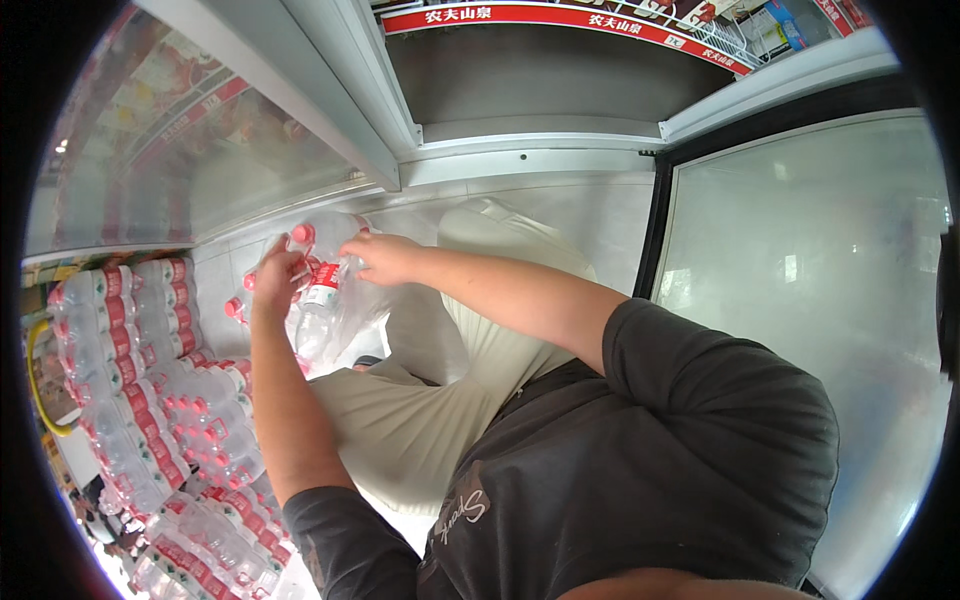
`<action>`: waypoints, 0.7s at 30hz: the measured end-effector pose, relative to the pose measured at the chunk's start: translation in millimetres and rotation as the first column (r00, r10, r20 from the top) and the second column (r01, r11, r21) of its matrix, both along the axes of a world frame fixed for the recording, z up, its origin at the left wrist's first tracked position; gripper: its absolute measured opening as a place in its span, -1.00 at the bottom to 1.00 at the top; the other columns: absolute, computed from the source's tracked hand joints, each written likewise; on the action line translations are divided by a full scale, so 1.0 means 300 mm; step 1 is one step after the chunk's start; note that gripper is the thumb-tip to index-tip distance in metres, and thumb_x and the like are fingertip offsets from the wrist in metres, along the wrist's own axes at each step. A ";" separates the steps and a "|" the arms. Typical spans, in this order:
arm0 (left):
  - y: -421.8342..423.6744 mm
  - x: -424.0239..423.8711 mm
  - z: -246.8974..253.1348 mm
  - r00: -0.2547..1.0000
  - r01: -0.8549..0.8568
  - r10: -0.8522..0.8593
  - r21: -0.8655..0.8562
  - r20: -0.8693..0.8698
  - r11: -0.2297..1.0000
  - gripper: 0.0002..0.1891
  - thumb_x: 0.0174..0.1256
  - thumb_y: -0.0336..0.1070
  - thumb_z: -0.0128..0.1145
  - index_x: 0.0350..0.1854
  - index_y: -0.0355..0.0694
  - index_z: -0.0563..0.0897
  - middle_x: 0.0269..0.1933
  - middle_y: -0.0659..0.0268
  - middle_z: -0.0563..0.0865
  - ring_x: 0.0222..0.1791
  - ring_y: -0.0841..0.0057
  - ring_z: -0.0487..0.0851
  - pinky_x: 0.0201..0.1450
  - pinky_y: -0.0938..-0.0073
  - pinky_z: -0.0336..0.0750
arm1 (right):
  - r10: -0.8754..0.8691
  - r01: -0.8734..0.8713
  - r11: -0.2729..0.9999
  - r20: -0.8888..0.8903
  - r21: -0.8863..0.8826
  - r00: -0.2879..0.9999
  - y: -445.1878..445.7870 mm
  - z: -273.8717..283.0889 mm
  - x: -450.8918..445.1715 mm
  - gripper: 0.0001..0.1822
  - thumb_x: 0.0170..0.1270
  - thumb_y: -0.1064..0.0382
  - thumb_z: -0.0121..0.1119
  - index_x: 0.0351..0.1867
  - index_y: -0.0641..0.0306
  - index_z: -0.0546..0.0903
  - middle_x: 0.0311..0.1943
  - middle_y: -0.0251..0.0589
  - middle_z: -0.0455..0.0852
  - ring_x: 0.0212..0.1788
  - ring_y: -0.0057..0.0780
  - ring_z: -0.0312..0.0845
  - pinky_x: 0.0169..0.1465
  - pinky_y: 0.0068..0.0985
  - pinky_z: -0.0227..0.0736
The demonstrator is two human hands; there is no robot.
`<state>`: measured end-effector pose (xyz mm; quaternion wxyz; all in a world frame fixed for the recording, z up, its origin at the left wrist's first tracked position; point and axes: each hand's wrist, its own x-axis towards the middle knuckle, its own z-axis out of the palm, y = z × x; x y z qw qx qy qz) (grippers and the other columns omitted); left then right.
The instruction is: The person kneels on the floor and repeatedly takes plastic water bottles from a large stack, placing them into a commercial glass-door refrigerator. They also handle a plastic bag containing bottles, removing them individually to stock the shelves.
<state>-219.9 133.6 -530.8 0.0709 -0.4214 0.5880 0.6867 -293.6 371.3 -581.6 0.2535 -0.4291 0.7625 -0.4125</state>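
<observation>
A shrink-wrapped pack of clear plastic water bottles [319, 296] with red caps and red-and-white labels lies before me, left of my knees. My left hand [279, 271] is at the pack's left side, its fingers bent around a bottle's upper part near a red cap. My right hand [375, 257] touches the right side of the pack, its fingertips at the clear film [356, 307], which hangs loose and crumpled there. Whether either hand grips a bottle or only the film is hard to tell.
Stacked packs of bottled water [127, 360] stand at the left. An open display fridge [525, 154] is ahead, with stocked wire shelves [600, 24] above. Its glass door [795, 285] stands open at the right; another glass door [262, 142] is at the left.
</observation>
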 end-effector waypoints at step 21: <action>-0.058 0.022 0.000 0.982 0.097 -0.079 -0.098 0.174 0.990 -0.38 0.29 -0.44 -0.09 0.46 0.01 0.49 -0.17 0.34 0.65 -0.30 0.47 0.64 -0.11 0.23 0.69 | -0.774 0.785 0.407 -0.280 0.468 0.568 1.502 -0.175 0.195 -0.78 0.36 0.21 0.15 -0.13 0.30 0.68 -0.30 -0.02 0.76 -0.19 -0.12 0.71 -0.10 -0.29 0.55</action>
